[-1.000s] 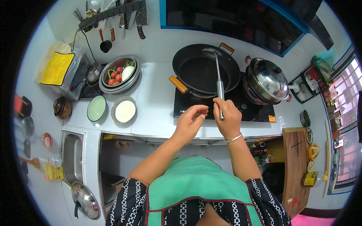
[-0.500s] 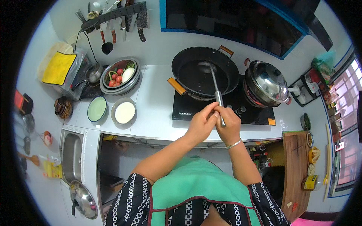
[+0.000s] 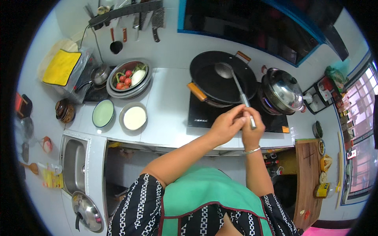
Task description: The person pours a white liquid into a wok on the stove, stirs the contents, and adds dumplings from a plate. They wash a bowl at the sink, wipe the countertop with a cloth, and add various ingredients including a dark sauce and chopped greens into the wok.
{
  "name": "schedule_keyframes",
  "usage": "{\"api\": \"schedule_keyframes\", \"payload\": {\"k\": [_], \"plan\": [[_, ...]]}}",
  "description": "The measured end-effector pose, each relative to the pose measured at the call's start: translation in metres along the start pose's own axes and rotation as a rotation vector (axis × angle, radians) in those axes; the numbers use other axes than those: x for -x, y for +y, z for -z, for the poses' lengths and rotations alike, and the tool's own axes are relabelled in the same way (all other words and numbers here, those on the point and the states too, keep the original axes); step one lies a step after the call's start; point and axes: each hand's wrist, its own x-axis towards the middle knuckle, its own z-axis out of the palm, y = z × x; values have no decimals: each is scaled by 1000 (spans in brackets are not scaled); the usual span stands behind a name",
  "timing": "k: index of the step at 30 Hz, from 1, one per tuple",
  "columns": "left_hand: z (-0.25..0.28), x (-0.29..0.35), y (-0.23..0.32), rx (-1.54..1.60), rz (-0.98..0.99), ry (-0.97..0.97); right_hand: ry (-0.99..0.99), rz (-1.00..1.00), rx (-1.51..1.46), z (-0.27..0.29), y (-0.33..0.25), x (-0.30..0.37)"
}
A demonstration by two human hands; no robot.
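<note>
A long-handled metal ladle [image 3: 238, 85] slants over the black wok [image 3: 204, 84], its bowl inside the wok's rim toward the far side. I cannot make out whether the bowl touches the wok's bottom. My right hand [image 3: 253, 128], with a bangle at the wrist, is closed round the lower part of the handle. Against it presses my left hand [image 3: 227, 126], fingers bent to the handle just above the right hand's grip; its fingertips are partly hidden. The wok has two wooden side grips and stands on the black cooktop [image 3: 206, 121].
To the wok's right is a lidded steel pot [image 3: 284, 92]. Stacked bowls of vegetables [image 3: 128, 80], a pale green bowl [image 3: 103, 113] and a bowl of white contents [image 3: 134, 118] stand left. Knives hang from a wall rack [image 3: 126, 11]. A sink [image 3: 75, 165] lies at far left.
Both hands have shifted slightly right and nearer to me with the ladle. Its bowl shows more plainly inside the wok. The whole view has also shifted a little.
</note>
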Motion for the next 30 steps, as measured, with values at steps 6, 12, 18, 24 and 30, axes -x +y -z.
{"api": "schedule_keyframes", "payload": {"k": [6, 12, 18, 24, 30], "plan": [[74, 31, 16, 240, 11, 37, 202, -475, -812, -53, -72, 2], [219, 107, -14, 227, 135, 321, 2, -1002, -1286, -167, -110, 44], [324, 196, -66, 320, 528, 832, -159, -1290, -1198, -269, -126, 80], [379, 236, -124, 181, 524, 1027, -184, -1360, -1072, -318, -127, 93], [407, 258, -185, 154, 626, 1185, -154, -1364, -1070, -338, -125, 91]]}}
